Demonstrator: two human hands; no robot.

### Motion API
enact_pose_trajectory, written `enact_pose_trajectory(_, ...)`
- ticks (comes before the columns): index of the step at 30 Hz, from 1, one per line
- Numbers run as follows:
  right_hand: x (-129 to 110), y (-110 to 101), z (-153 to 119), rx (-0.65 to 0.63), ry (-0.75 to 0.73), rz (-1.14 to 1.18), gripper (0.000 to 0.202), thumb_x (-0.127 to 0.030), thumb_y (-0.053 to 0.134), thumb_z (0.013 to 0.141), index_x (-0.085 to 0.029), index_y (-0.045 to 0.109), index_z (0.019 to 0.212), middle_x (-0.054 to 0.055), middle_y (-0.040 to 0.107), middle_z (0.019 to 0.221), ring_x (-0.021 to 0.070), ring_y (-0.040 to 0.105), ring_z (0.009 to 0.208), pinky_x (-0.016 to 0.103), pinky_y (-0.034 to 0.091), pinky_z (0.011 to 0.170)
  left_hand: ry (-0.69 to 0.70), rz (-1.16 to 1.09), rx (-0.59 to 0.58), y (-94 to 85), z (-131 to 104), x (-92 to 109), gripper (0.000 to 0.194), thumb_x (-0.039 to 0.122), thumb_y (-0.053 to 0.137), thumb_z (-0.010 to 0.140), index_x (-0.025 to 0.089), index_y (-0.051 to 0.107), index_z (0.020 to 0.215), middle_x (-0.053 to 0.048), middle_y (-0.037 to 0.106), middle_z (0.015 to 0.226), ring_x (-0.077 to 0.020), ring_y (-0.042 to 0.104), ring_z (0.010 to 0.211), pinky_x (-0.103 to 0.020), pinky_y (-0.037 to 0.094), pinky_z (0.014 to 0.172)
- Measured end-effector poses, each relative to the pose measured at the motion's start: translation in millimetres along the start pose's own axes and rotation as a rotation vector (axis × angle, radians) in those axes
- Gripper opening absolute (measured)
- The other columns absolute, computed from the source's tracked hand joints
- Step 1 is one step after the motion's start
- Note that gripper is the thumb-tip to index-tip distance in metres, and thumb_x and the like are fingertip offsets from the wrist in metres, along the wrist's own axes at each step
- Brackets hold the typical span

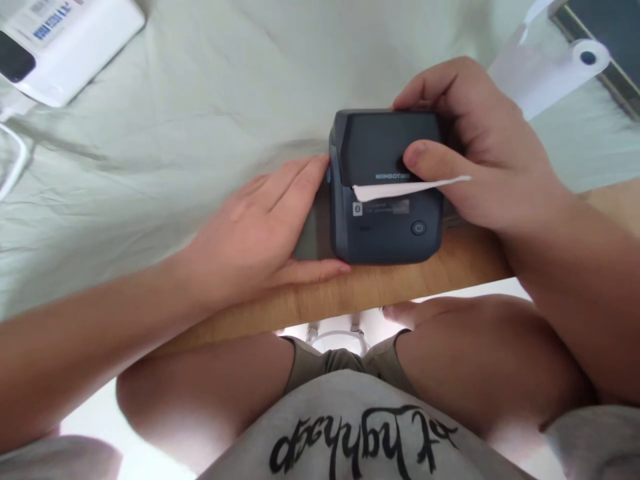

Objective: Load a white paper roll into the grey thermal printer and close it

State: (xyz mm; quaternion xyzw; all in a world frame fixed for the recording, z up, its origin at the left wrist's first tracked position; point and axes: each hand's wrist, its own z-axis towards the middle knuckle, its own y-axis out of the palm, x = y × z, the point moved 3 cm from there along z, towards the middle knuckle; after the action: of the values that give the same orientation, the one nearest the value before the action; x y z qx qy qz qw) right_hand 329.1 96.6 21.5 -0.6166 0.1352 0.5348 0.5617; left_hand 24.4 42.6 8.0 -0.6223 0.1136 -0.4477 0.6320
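Note:
A dark blue-black label printer (387, 230) rests near the table's front edge, its power button toward the wearer. A strip of white paper (390, 191) sticks out of the slot across its top. My right hand (480, 140) holds the printer from the right, thumb on the lid and fingers behind the back edge. On the left side, my left hand (265, 227) touches the printer with its fingertips at the side and its thumb at the front corner, the thumb spread apart from the fingers.
A white device (95, 50) with a label and a cable lies at the upper left. At the upper right are a white paper roll (565, 70) and a dark box (610, 40). A grey-green cloth (200, 87) covers the table behind its bare wooden edge (310, 297).

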Motion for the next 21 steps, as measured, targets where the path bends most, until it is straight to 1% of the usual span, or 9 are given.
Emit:
enact_pose_trajectory(3,1.8,-0.6,0.7,-0.014,0.01,0.009,0.058,-0.076,0.081,0.118,-0.023,0.067,0.136,0.003,0.082,0.137,0.0141,0.075,0.115,0.035,0.06,0.102,-0.002,-0.001,-0.006,-2.4,1.2,0.5,0.114,0.099,0.053,0.127,0.009,0.045,0.196,-0.024,0.065,0.195,-0.0509,0.072,0.177,-0.065,0.064,0.148)
enact_pose_trajectory(4,2.3,-0.5,0.7,-0.02,0.009,0.009,0.059,-0.077,0.081,0.118,-0.023,0.067,0.137,0.003,0.083,0.137,0.0141,0.075,0.115,0.035,0.061,0.102,0.003,0.006,-0.012,-2.9,1.4,0.9,0.113,0.098,0.053,0.128,0.008,0.044,0.197,-0.025,0.065,0.194,-0.05,0.071,0.177,-0.065,0.064,0.148)
enact_pose_trajectory(7,2.9,0.1,-0.2,-0.017,0.011,-0.002,0.06,-0.079,0.078,0.119,-0.024,0.068,0.141,0.003,0.084,0.14,0.0149,0.076,0.117,0.035,0.062,0.104,0.017,0.028,-0.006,-3.7,1.7,2.1,0.109,0.096,0.056,0.129,0.011,0.043,0.196,-0.026,0.067,0.192,-0.0464,0.074,0.175,-0.062,0.066,0.146)
enact_pose_trajectory(10,2.1,0.7,-0.9,-0.019,0.033,0.0,0.059,-0.079,0.079,0.118,-0.026,0.068,0.142,0.002,0.085,0.142,0.0163,0.076,0.118,0.036,0.062,0.104,0.005,0.025,-0.01,-2.9,0.9,1.8,0.109,0.097,0.055,0.128,0.013,0.045,0.196,-0.024,0.068,0.192,-0.0474,0.073,0.176,-0.063,0.066,0.147)
enact_pose_trajectory(12,1.2,0.2,-0.9,-0.018,0.029,0.0,0.056,-0.074,0.079,0.117,-0.025,0.069,0.143,0.002,0.085,0.142,0.0159,0.076,0.118,0.036,0.061,0.103,0.01,0.028,-0.016,-2.5,0.0,1.7,0.111,0.098,0.051,0.128,0.01,0.045,0.196,-0.025,0.067,0.193,-0.0486,0.072,0.178,-0.063,0.064,0.149)
enact_pose_trajectory(16,2.5,-1.5,0.4,-0.031,0.012,-0.009,0.049,-0.065,0.081,0.119,-0.026,0.07,0.145,0.001,0.085,0.143,0.0144,0.077,0.118,0.034,0.061,0.101,0.016,0.081,-0.025,-1.9,-1.0,1.6,0.114,0.097,0.036,0.132,0.003,0.042,0.196,-0.025,0.066,0.194,-0.0444,0.07,0.181,-0.054,0.061,0.152)
enact_pose_trajectory(17,3.4,-1.8,0.8,-0.032,0.007,-0.013,0.048,-0.065,0.082,0.119,-0.026,0.07,0.145,0.001,0.084,0.143,0.0143,0.077,0.119,0.034,0.061,0.101,0.02,0.088,-0.026,-1.4,-0.9,1.6,0.114,0.096,0.033,0.132,0.002,0.041,0.196,-0.025,0.066,0.195,-0.0438,0.07,0.181,-0.053,0.061,0.152)
enact_pose_trajectory(19,5.4,-2.5,1.3,-0.022,-0.012,-0.021,0.05,-0.069,0.083,0.12,-0.027,0.072,0.144,0.0,0.084,0.141,0.0143,0.076,0.118,0.035,0.062,0.102,0.027,0.082,-0.014,0.1,-0.9,1.0,0.113,0.095,0.031,0.133,0.002,0.041,0.196,-0.025,0.065,0.195,-0.0447,0.07,0.181,-0.054,0.061,0.152)
enact_pose_trajectory(21,7.4,-3.1,0.8,-0.006,-0.024,-0.029,0.056,-0.077,0.084,0.119,-0.028,0.074,0.144,0.0,0.084,0.138,0.0146,0.076,0.114,0.036,0.062,0.1,0.031,0.056,0.009,1.9,-1.4,-0.2,0.113,0.098,0.035,0.131,0.005,0.043,0.196,-0.024,0.066,0.195,-0.0465,0.072,0.179,-0.058,0.064,0.15)
